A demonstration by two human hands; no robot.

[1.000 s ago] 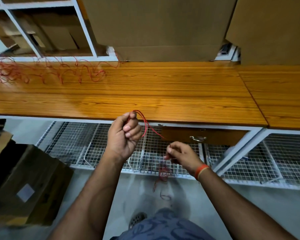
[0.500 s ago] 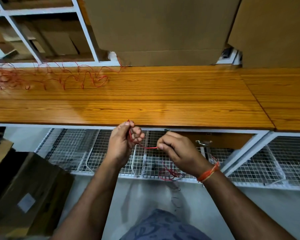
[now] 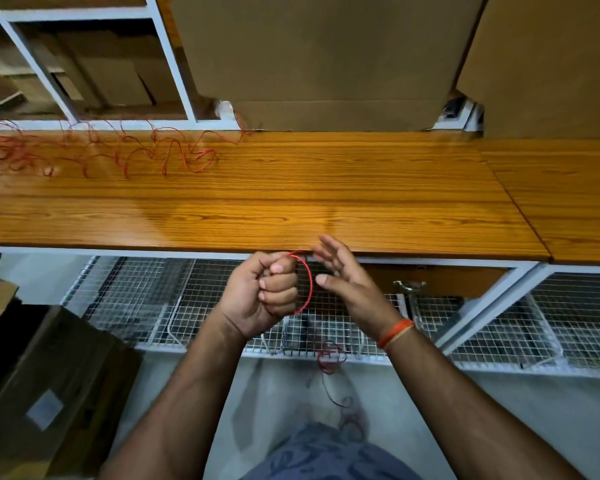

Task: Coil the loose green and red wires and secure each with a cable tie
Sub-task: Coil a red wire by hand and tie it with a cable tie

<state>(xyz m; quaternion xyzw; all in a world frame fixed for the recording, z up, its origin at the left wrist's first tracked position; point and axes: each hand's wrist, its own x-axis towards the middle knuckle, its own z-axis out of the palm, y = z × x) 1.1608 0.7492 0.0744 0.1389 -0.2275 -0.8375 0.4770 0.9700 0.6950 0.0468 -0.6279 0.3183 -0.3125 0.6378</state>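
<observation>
Just below the front edge of the wooden bench, a loop of red wire [image 3: 308, 284] arced out from the left hand [image 3: 262, 296], whose fingers were curled into a fist around it. The wire's loose tail [image 3: 328, 358] dangled lower, in front of the wire-mesh baskets [image 3: 146, 299], and trailed down toward the pale floor. The right hand [image 3: 347, 282] hung just beside the loop with its fingers spread and relaxed, holding nothing; whether a fingertip touched the wire could not be told. An orange band [image 3: 394, 334] circled the right wrist. Farther out, on the bench top [image 3: 326, 188] at its far left, a tangle of loose red wires [image 3: 111, 154] lay spread along the back edge. Behind it stood a white shelf frame [image 3: 174, 60] with cardboard inside, and two large cardboard boxes [image 3: 319, 57] rested on the bench's rear. Another box [image 3: 49, 393] sat on the floor at left.
</observation>
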